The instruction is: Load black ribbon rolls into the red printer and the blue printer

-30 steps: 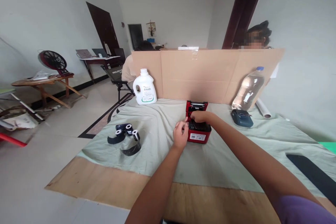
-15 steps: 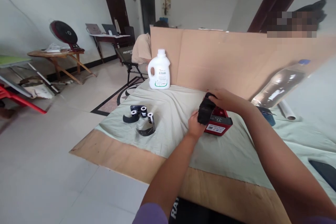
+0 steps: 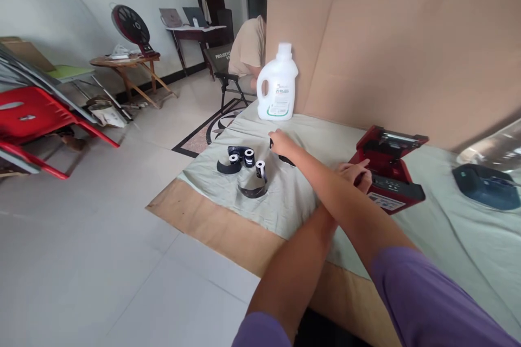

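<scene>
My left hand is at the near left side of a red and black machine, its fingers curled on the machine's edge. The machine's lid stands raised, showing a metal bar inside. My right arm crosses over the left one. My right hand is closed on a black strip, mostly hidden under the hand, low over the cloth. Left of it are small rolls with white cores and black film: one roll stands with its film curling forward, and two more, one of them a roll, stand behind.
A white detergent jug stands against a cardboard sheet. A pale cloth covers the wooden board. At right are a dark blue object and a clear bottle. A person sits behind the cardboard.
My right hand has moved left across my left arm with the black strip, away from the machine. My left hand has gone from the strip to the machine's side. The view has turned down and left.
</scene>
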